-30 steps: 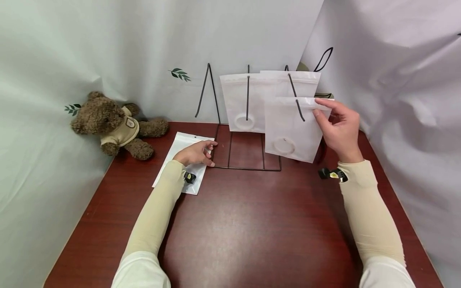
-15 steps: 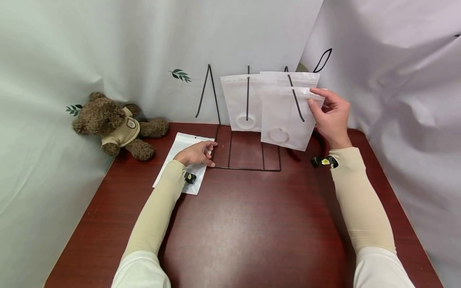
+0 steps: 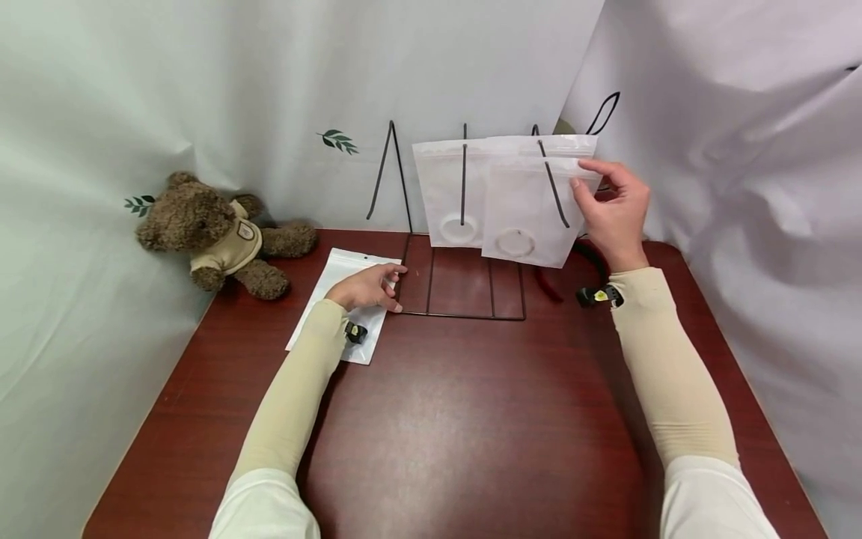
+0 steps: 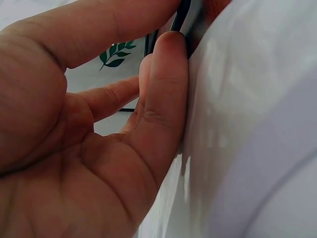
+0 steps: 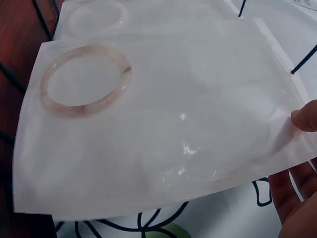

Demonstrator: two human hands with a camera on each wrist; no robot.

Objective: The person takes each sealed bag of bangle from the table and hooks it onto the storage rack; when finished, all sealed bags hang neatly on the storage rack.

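Note:
My right hand (image 3: 615, 213) pinches the top right corner of a white zip bag (image 3: 518, 202) between thumb and fingers. A pale pinkish bangle (image 5: 81, 109) shows through this bag in the right wrist view. The bag's top is threaded on the right prong (image 3: 558, 199) of a black wire rack (image 3: 458, 317). Behind it on that prong is another white bag (image 3: 572, 144). On the middle prong hangs a white bag (image 3: 441, 187) with a white ring inside. My left hand (image 3: 366, 287) grips the rack base's front left corner, thumb at the front bar, above a flat white bag (image 3: 326, 281).
A brown teddy bear (image 3: 195, 224) in a beige shirt leans at the back left. The rack's left prong (image 3: 378, 172) holds nothing. A dark red curved object (image 3: 589, 258), partly hidden, lies behind my right hand. White curtains surround the dark red table (image 3: 431, 419).
My right hand has moved up, back and slightly left, sliding the pinched bag further along the right prong toward the bag behind it. My left hand has stayed in place.

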